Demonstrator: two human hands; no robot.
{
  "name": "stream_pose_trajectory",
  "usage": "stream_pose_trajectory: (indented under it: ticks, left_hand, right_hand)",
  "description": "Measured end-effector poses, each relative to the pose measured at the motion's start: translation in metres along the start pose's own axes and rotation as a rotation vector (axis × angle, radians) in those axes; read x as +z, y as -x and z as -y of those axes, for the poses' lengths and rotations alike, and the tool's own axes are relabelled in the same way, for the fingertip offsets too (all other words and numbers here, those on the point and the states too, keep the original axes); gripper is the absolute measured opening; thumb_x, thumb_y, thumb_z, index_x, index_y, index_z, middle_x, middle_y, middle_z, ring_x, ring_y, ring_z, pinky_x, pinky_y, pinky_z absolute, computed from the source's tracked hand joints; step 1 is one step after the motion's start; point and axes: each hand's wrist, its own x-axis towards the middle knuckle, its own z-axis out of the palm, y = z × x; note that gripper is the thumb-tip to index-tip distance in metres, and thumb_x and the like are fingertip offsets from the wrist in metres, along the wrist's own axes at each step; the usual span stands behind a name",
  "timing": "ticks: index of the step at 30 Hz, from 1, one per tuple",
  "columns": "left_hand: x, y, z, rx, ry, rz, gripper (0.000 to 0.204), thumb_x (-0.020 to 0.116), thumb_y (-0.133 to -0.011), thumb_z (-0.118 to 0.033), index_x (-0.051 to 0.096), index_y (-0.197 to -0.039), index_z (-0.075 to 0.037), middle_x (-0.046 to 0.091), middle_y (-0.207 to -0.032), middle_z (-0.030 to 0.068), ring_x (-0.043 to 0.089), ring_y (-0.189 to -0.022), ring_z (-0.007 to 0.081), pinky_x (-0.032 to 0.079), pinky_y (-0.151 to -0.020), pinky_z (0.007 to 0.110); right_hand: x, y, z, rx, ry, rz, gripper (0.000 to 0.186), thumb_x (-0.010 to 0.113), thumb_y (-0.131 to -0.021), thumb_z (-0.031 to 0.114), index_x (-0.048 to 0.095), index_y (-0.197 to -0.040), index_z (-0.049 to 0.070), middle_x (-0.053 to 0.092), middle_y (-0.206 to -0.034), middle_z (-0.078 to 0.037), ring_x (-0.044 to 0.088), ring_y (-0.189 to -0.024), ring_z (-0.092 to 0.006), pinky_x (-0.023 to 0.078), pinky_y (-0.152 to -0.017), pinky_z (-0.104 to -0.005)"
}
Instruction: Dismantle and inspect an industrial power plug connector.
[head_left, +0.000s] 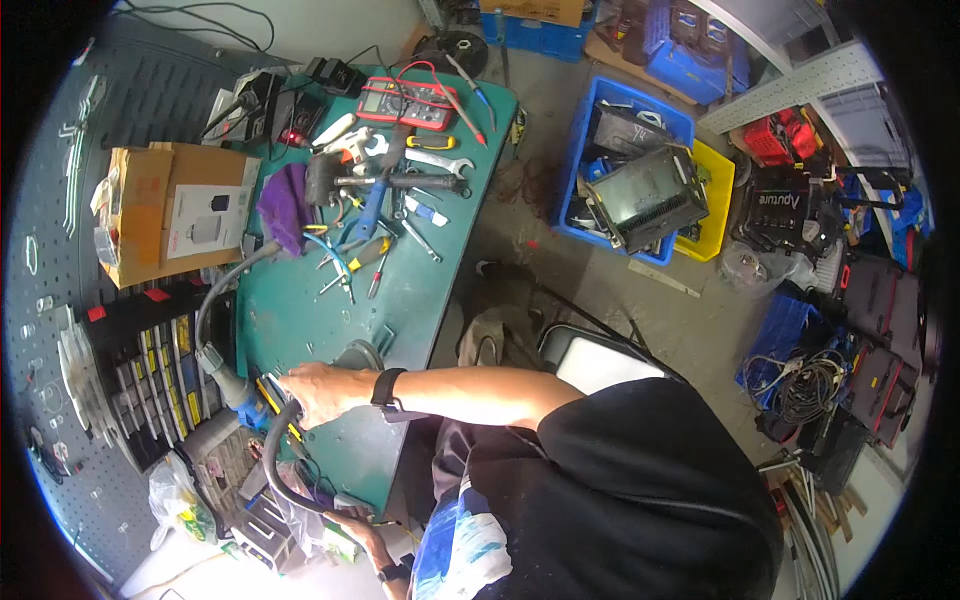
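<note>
My right hand [325, 393], with a dark watch on the wrist, is closed at the upper end of a curved grey hose [271, 462], over the bench's near left part. What lies under its fingers is partly hidden. A blue fitting with a grey collar [228, 377] is just left of these fingers, joined to another grey hose [205, 310]. A round grey disc [360, 356] lies close behind the hand. Lower in the picture, my left hand [362, 532] has its fingers at the curved hose's lower end, seemingly around it; they show only in part.
The green bench [420, 300] carries a hammer [385, 182], wrenches [422, 242], a red multimeter [408, 103] and a purple cloth [284, 207]. A cardboard box [175, 215] and small-parts drawers [160, 385] stand along the pegboard. Blue [572, 170] and yellow [722, 210] bins sit on the floor.
</note>
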Motion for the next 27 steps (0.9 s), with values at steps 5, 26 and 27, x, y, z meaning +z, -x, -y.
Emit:
stream_pose_trajectory:
  ticks: [5, 26, 27]
  left_hand:
    - [0.028, 0.014, -0.02, 0.007, 0.021, -0.106, 0.056, 0.04, -0.105, -0.07, 0.039, -0.082, -0.019, 0.028, -0.067, -0.0049, 0.03, -0.054, 0.0093, 0.025, -0.048, 0.025]
    - [0.115, 0.076, -0.048, -0.027, 0.128, -0.26, 0.058, 0.037, -0.109, -0.062, 0.043, -0.077, -0.014, 0.034, -0.067, -0.0049, 0.033, -0.058, 0.0079, 0.028, -0.054, 0.026]
    - [0.12, 0.076, -0.05, 0.003, 0.113, -0.243, 0.059, 0.038, -0.109, -0.062, 0.044, -0.077, -0.013, 0.034, -0.068, -0.0044, 0.033, -0.058, 0.0081, 0.028, -0.055, 0.026]
  right_hand:
    - [-0.017, -0.002, 0.005, 0.003, -0.091, 0.009, 0.048, 0.086, -0.069, 0.028, 0.057, -0.096, 0.0, 0.063, -0.087, -0.017, 0.063, -0.092, -0.0373, 0.05, -0.083, -0.048]
    - [-0.08, -0.024, 0.001, 0.154, -0.172, 0.3, 0.043, 0.084, -0.083, 0.023, 0.057, -0.11, 0.004, 0.063, -0.101, -0.013, 0.063, -0.096, -0.0251, 0.051, -0.087, -0.0382]
    - [-0.083, -0.025, 0.001, 0.178, -0.203, 0.293, 0.043, 0.085, -0.082, 0.023, 0.057, -0.109, 0.005, 0.063, -0.099, -0.013, 0.064, -0.093, -0.0265, 0.051, -0.084, -0.0385]
